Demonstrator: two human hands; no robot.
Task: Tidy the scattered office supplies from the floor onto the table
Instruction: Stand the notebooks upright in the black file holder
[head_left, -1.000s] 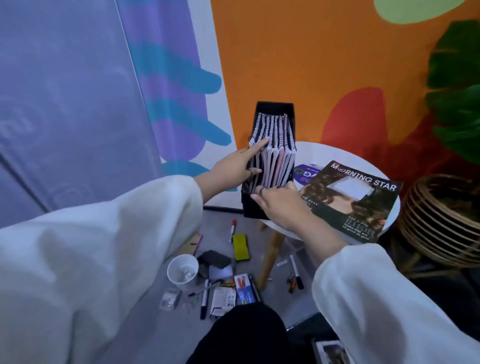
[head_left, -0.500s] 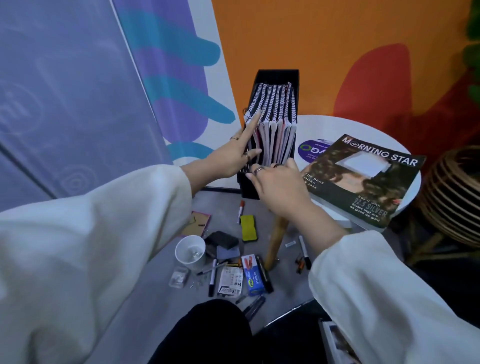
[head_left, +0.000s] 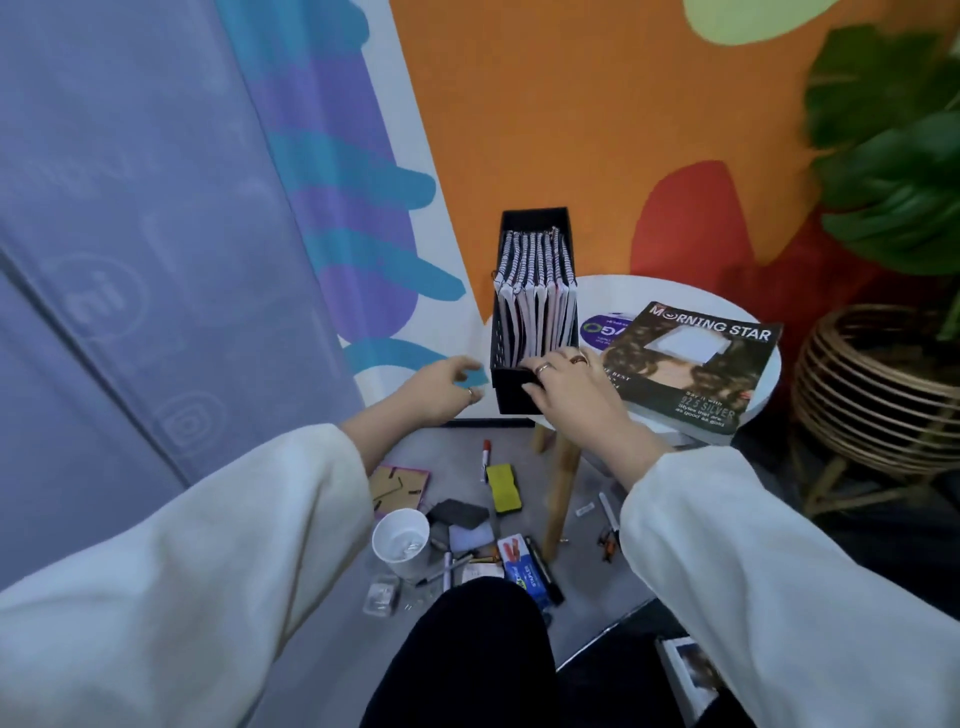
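While the right hand rested on the near end of the black file box, fingers spread and laid over its rim, nothing gripped, the left hand hung just left of the box, fingers loosely apart, empty. Box stood upright on the white round table, left edge, packed w/ spiral notebooks. Magazine lay to its right. Supplies on grey floor below: white cup, yellow eraser, red marker, stapler-pin box. Orange wall far side; wicker basket at right.
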